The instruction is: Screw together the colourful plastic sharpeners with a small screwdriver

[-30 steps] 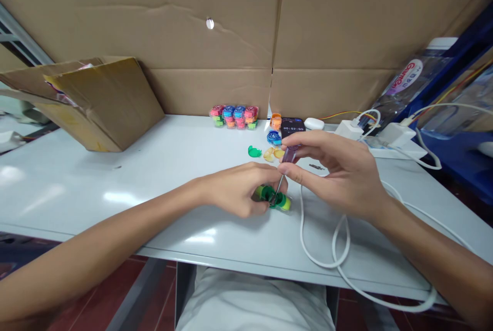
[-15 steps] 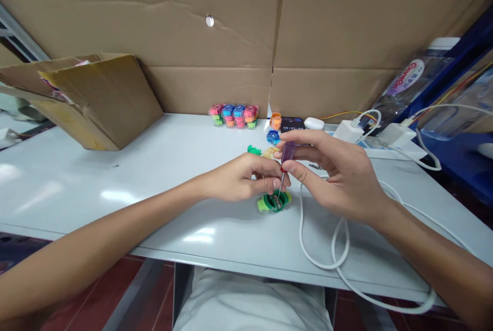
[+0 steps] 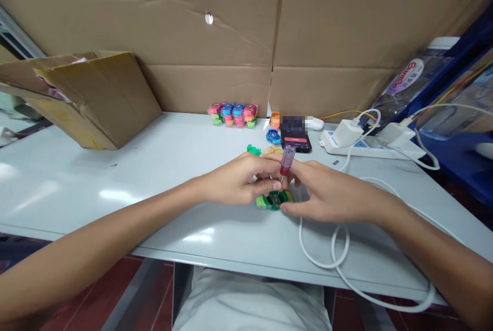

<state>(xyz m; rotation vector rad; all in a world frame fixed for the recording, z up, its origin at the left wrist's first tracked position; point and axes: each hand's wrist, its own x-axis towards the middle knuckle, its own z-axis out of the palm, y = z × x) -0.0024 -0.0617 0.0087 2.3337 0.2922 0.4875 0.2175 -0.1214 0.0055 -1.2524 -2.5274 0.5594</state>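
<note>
White tabletop [image 3: 162,179] | left hand [image 3: 244,179]: fingers clamped on purple-handled screwdriver [image 3: 287,159] | right hand [image 3: 327,192]: thumb beside green plastic case [image 3: 268,200], grip unclear | case on tabletop, under tip | seemingly seating tip; calls for steady case

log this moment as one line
left hand: at screwdriver shaft | right hand: thumb by green case | screwdriver: tilted, tip down at green case

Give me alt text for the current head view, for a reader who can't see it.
A tilted purple-handled screwdriver, the person's left grip by its shaft, points into what looks like a green pencil sharpener on a pale table; the right grip is close beside. Behind are multicoloured pieces, a smartphone and a power strip.
</note>
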